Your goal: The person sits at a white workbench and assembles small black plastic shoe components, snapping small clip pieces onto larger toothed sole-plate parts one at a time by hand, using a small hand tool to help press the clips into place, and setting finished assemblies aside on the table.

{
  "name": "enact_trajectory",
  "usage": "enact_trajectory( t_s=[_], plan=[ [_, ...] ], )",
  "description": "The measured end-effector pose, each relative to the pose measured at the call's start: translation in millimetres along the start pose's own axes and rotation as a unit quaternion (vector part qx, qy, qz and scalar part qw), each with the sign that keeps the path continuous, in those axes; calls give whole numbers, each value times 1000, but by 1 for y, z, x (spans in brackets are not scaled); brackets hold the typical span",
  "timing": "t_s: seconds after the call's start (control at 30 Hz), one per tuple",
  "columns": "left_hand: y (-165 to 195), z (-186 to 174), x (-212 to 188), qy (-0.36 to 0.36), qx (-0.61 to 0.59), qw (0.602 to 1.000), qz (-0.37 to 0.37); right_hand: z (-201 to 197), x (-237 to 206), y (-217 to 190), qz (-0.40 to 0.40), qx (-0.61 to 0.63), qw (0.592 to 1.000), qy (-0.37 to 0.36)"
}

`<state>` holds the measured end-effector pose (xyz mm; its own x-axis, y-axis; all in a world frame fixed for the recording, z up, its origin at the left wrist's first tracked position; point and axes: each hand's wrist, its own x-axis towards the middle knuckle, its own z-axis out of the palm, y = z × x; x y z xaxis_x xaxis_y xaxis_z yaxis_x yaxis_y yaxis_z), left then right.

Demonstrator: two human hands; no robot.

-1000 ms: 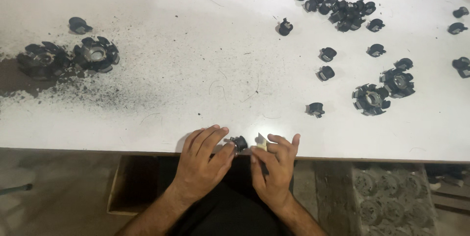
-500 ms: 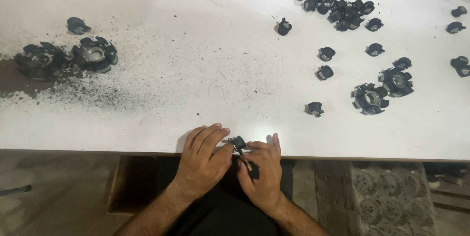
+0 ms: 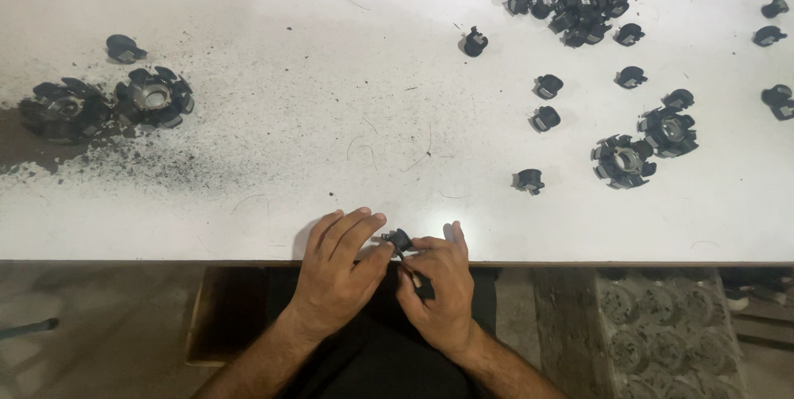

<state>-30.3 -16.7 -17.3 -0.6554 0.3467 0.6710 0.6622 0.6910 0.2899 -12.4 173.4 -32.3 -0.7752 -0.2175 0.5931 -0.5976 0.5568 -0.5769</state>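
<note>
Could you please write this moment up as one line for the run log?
left hand: steadies small black part | right hand: works tool on it | place: white table near edge

A second ago the right hand (image 3: pixel 442 287) lay flat at the table edge (image 3: pixel 579 260) in the lower middle of the frame, fingers spread just right of the small black part (image 3: pixel 400 239). It has since drawn in toward the left hand (image 3: pixel 339 271) and curled, and now grips a thin tool (image 3: pixel 413 273) whose upper end meets the part. The left hand has shifted only slightly, its thumb now pressed against the part from the left.
</note>
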Motion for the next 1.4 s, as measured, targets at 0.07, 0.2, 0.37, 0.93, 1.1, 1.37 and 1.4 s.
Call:
enact_trajectory(
  t_s=[0.07, 0.2, 0.37, 0.93, 1.1, 1.37, 1.4],
  plan=[
    [0, -1, 0, 1, -7, 1000, 3, 0, 1, 0, -3, 5, 1000, -2],
    [-3, -3, -1, -13, -10, 1000, 8, 0, 3, -2, -2, 13, 1000, 2],
    [-2, -2, -2, -12, 18, 999, 46, 0, 5, -3, 4, 18, 1000, 10],
    [0, 2, 0, -26, -49, 994, -95, 1, -4, 3, -30, -7, 999, 18],
    [-1, 3, -1, -36, -64, 992, -103, 3, -12, 7, -60, 29, 998, -9],
    [-3, 3, -2, -37, -89, 991, -97, 3, -6, 7, -49, 5, 999, -12],
    [-2, 3, -2, -41, -92, 990, -100, 2, -5, 6, -48, 4, 999, -14]
  ],
)
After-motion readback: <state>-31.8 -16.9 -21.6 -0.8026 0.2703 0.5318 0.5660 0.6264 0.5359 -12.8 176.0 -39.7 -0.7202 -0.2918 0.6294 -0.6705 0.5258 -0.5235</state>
